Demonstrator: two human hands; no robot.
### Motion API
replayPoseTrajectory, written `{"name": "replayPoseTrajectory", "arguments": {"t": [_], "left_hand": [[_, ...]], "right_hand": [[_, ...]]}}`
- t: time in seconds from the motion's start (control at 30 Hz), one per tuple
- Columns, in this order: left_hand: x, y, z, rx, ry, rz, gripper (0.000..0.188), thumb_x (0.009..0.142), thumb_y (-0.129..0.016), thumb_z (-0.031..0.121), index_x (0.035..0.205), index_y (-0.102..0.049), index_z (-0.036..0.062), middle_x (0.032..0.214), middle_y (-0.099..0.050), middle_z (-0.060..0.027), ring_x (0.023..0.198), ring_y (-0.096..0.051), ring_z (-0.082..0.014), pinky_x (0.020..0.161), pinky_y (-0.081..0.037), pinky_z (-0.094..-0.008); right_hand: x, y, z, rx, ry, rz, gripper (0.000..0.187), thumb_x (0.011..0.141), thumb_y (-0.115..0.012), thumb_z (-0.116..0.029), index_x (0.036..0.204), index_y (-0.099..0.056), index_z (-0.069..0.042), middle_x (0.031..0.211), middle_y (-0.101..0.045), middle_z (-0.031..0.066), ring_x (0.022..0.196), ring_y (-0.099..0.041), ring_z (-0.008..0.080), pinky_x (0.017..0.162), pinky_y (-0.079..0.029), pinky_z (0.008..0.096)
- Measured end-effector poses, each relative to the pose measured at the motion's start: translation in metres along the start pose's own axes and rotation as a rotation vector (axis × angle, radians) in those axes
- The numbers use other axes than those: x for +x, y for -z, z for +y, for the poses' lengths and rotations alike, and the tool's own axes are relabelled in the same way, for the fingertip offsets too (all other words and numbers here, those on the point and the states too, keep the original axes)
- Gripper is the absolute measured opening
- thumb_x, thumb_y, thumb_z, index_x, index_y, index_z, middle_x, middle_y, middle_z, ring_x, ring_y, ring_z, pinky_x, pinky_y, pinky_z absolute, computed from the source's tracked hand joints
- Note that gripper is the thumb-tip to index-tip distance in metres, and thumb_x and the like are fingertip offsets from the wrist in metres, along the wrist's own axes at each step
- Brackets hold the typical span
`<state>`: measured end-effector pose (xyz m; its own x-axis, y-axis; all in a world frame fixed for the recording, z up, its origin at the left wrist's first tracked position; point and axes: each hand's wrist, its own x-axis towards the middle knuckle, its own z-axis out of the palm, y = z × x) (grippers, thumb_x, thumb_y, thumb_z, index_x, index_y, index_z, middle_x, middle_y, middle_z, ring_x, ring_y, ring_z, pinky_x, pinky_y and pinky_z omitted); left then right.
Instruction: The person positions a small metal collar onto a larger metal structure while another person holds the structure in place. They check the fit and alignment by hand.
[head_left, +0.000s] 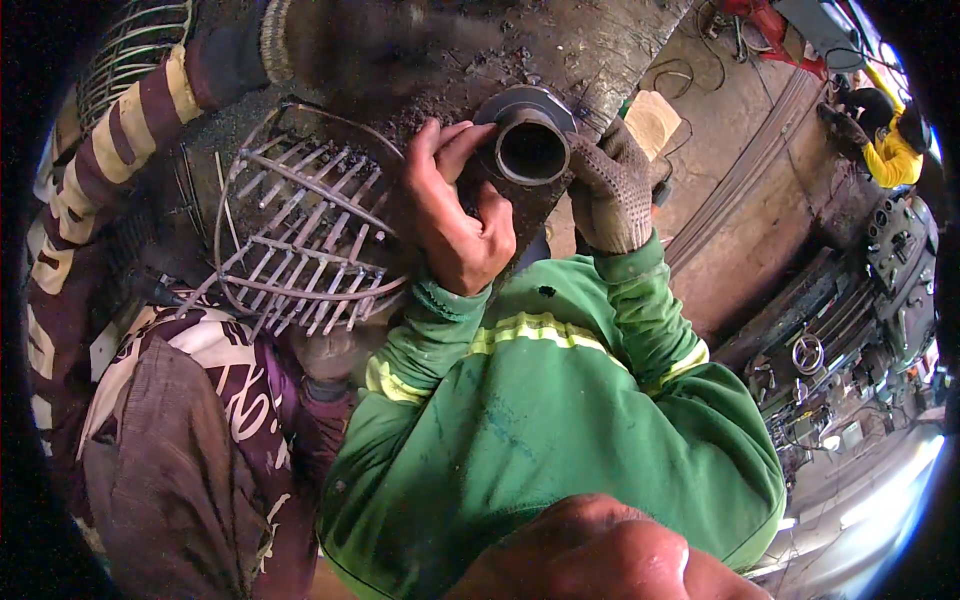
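Grime, metal crumbs and dark dust coat the workbench point(600, 38), whose straight edge slants down beside a brown, scuffed floor point(745, 225). The green jacket point(560, 400) is smooth cloth with pale reflective strips and a small hole in the chest. On the left, an oval frame point(310, 225) of bent rod carries rows of thin, straight metal bars.

The flanged pipe point(533, 150) is in front of the wearer's chest, between the two hands, by the bench edge. It is a short, round metal tube, its open end toward the wearer: a bright, narrow rim, a dark bore and a wider grey disc behind.

The bare left hand point(462, 205) is half open, fingers bent, the fingertips at the disc's left edge; whether it grips cannot be told. The right hand point(612, 190), in a grey textured glove, closes its bent fingers on the pipe's right side.

There is one flanged pipe, one oval frame, one person in yellow point(890, 145) and one visible handwheel point(807, 353); the bars are too crowded to count.
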<state>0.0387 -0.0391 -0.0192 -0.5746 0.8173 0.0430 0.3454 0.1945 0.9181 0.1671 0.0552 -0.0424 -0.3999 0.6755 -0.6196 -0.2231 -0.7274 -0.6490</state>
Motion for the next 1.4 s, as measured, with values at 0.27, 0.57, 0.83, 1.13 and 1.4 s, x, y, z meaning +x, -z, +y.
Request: {"name": "replayPoseTrajectory", "arguments": {"t": [0.27,0.57,0.83,1.13,1.4], "left_hand": [[-0.005,0.001,0.001,0.011,0.029,0.002,0.078,0.074,-0.048,-0.006,0.147,-0.022,-0.0065,0.131,-0.053,-0.0270,0.125,-0.053,-0.0351,0.113,-0.033,-0.0445],[0.001,0.001,-0.002,0.011,0.016,-0.005,0.076,0.075,-0.048,-0.006,0.146,-0.022,-0.0060,0.129,-0.055,-0.0257,0.124,-0.053,-0.0340,0.114,-0.033,-0.0448],[0.000,-0.002,-0.006,0.009,0.035,-0.013,0.077,0.074,-0.049,-0.005,0.147,-0.021,-0.0058,0.130,-0.055,-0.0249,0.125,-0.052,-0.0331,0.115,-0.031,-0.0458],[-0.003,0.001,-0.007,-0.039,0.058,-0.007,0.078,0.074,-0.049,-0.007,0.146,-0.020,-0.0060,0.130,-0.055,-0.0269,0.127,-0.051,-0.0346,0.114,-0.032,-0.0459],[0.004,0.003,0.001,0.012,0.016,-0.057,0.076,0.078,-0.050,-0.010,0.146,-0.017,-0.0081,0.132,-0.051,-0.0298,0.127,-0.052,-0.0370,0.113,-0.036,-0.0466]], "right_hand": [[-0.002,-0.006,-0.002,0.030,-0.007,-0.005,0.037,0.089,-0.069,-0.005,0.123,-0.056,0.005,0.116,-0.067,0.0126,0.105,-0.066,0.0221,0.095,-0.052,0.0353],[0.003,0.000,0.000,-0.130,-0.008,0.068,0.039,0.088,-0.072,-0.013,0.122,-0.060,0.004,0.108,-0.070,0.0063,0.088,-0.062,0.0113,0.078,-0.050,0.0252],[0.002,-0.009,-0.007,0.028,-0.001,0.037,0.042,0.089,-0.068,-0.004,0.128,-0.054,0.003,0.109,-0.067,0.0087,0.095,-0.065,0.0168,0.082,-0.053,0.0291],[0.001,-0.010,-0.008,0.045,-0.029,0.013,0.043,0.089,-0.066,-0.001,0.130,-0.054,0.002,0.103,-0.067,0.0041,0.089,-0.061,0.0124,0.080,-0.051,0.0265],[0.002,-0.008,-0.008,0.021,-0.029,0.031,0.038,0.089,-0.069,-0.005,0.125,-0.056,0.002,0.101,-0.067,0.0045,0.086,-0.062,0.0131,0.078,-0.051,0.0273]]}}
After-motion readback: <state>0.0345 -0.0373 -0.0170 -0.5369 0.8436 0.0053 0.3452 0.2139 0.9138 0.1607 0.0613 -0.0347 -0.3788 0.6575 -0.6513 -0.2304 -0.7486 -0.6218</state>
